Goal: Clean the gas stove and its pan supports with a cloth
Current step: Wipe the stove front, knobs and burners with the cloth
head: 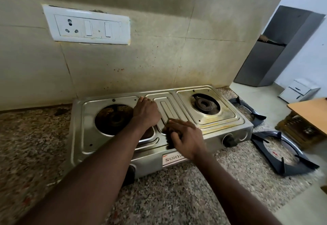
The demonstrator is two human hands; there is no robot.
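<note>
Left hand (pixel 146 111) rests open on the steel top beside the left burner (pixel 115 118), holding nothing. I see my right hand (pixel 185 139), blurred, clutching a dark cloth (pixel 167 133) at front centre. On the granite counter (pixel 177 189) sits the gas stove (pixel 221 118), with two pan supports (pixel 292 142) lying right of it.

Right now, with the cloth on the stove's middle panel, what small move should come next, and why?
Probably slide the cloth, held by the right hand, rightward onto the right burner plate. Yellow stains show there, and the left hand rests on the stove, seemingly steadying it.
</note>
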